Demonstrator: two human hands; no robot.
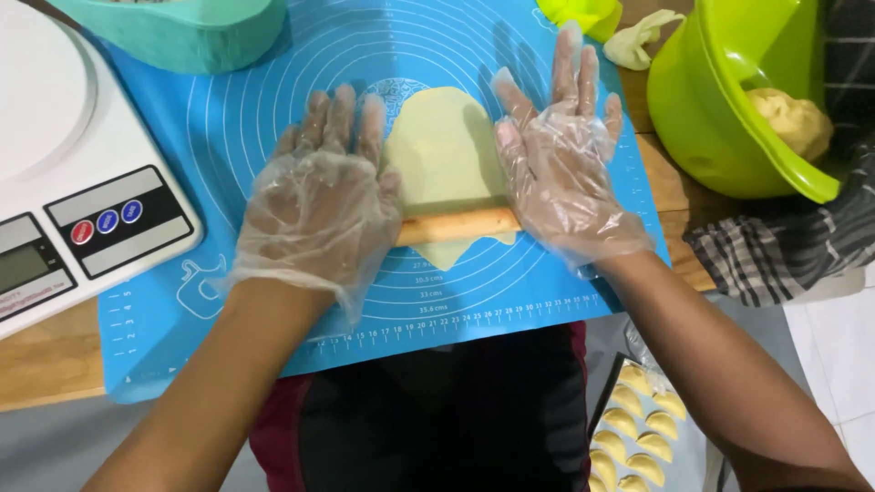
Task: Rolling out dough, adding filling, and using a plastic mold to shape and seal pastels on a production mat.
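Both gloved hands lie flat with fingers spread, palms pressing on the ends of a wooden rolling pin (458, 225). The left hand (319, 205) sits at nine o'clock of the pale dough sheet (444, 150), the right hand (561, 155) at three o'clock. The dough rests on the blue mat (228, 118), the pin crossing its near edge.
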